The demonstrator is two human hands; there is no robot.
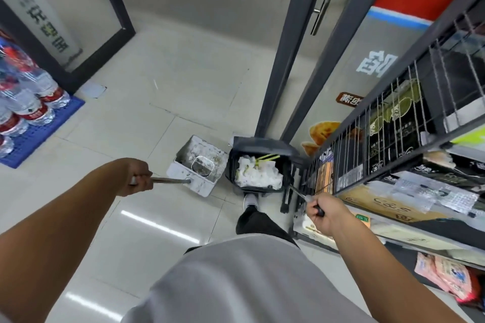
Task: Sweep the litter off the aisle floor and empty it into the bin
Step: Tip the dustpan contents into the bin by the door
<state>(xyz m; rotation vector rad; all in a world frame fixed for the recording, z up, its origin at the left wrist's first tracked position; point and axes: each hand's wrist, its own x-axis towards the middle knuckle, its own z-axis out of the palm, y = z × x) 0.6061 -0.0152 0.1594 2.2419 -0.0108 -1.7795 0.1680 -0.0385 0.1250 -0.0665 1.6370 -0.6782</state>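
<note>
We note bright, even indoor light; white glare streaks on the floor tiles at lower left; soft shadows; wide-angle bending at frame edges; slight overall softness.

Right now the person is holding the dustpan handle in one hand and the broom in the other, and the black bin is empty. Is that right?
Not quite. The head view shows the black bin holding white crumpled rubbish. The rest holds: the left hand grips the dustpan handle and the right hand holds the broom.
</note>
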